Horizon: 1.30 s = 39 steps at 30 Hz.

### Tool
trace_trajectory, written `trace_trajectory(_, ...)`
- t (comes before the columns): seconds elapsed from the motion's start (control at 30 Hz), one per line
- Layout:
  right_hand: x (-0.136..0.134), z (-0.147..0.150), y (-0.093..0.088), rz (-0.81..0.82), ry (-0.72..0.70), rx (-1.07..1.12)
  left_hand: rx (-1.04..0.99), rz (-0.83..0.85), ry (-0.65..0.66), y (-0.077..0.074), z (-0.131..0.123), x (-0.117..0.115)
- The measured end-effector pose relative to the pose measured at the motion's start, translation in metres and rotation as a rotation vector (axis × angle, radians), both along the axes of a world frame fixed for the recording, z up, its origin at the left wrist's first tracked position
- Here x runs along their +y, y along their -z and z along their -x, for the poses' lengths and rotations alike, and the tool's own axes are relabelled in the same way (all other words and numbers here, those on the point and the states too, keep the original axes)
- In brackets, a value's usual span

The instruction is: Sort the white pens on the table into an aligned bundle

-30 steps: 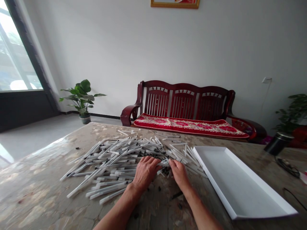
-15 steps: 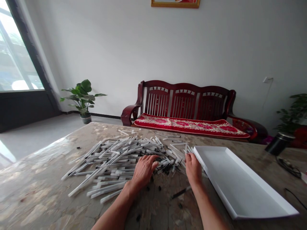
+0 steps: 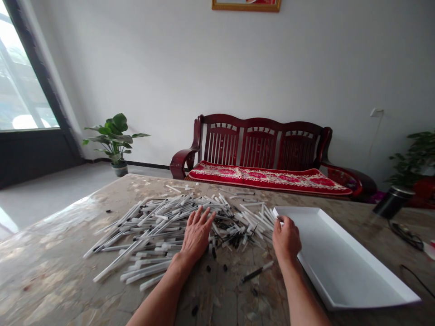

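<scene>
A broad heap of whitish translucent pens (image 3: 163,222), some with black ends, lies on the table. My left hand (image 3: 198,231) rests on the right part of this heap, fingers stretched and spread, holding nothing. Black pen caps (image 3: 234,237) and other small black parts gather between my two hands. My right hand (image 3: 287,236) is closed at the left wall of a shallow white box (image 3: 360,253), covering part of that wall. A small dark bit shows at its fingertips, too little to name. One pen with a dark half (image 3: 257,272) lies apart, nearer to me.
Small black pieces (image 3: 195,310) are scattered on the patterned table (image 3: 50,271). A black cylinder (image 3: 394,202) and a dark cable (image 3: 408,235) lie at the right. Beyond the table stand a red wooden bench (image 3: 260,140) and a potted plant (image 3: 117,136).
My left hand has shifted slightly left and its fingers have spread. My right hand has moved right, from the pens to the box's left wall.
</scene>
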State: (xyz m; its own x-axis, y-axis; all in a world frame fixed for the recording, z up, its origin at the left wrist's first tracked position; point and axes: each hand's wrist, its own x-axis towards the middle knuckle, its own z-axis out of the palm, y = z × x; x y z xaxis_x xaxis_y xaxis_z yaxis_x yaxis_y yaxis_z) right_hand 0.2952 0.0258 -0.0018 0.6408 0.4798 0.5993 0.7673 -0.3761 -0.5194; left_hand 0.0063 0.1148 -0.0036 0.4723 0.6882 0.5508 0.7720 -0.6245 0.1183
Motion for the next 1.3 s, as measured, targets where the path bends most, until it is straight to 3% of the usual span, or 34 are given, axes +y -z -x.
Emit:
trace_trajectory(0.13,0.003,0.005,0.002,-0.090,-0.093,-0.110,0.031,0.015,0.044,0.004,-0.005,0.002)
trace_trajectory(0.3,0.010,0.020,0.010,-0.137,-0.295,-0.113,0.071,0.028,0.039,-0.004,-0.007,0.000)
trace_trajectory(0.6,0.011,0.051,0.009,-0.086,-0.487,-0.082,0.070,0.117,-0.132,-0.012,-0.006,-0.005)
trace_trajectory(0.83,0.009,0.063,0.007,0.041,-0.648,-0.107,-0.059,0.108,-0.205,-0.010,0.002,-0.004)
trace_trajectory(0.93,0.010,0.065,0.007,0.049,-0.625,-0.059,-0.140,0.091,-0.136,-0.008,0.002,-0.004)
trace_trajectory(1.1,0.011,0.064,0.007,0.048,-0.510,0.231,-0.216,0.058,0.113,-0.001,-0.004,-0.006)
trace_trajectory(1.3,0.014,0.062,0.002,-0.063,-0.634,0.454,-0.318,0.163,0.236,0.001,-0.007,-0.009)
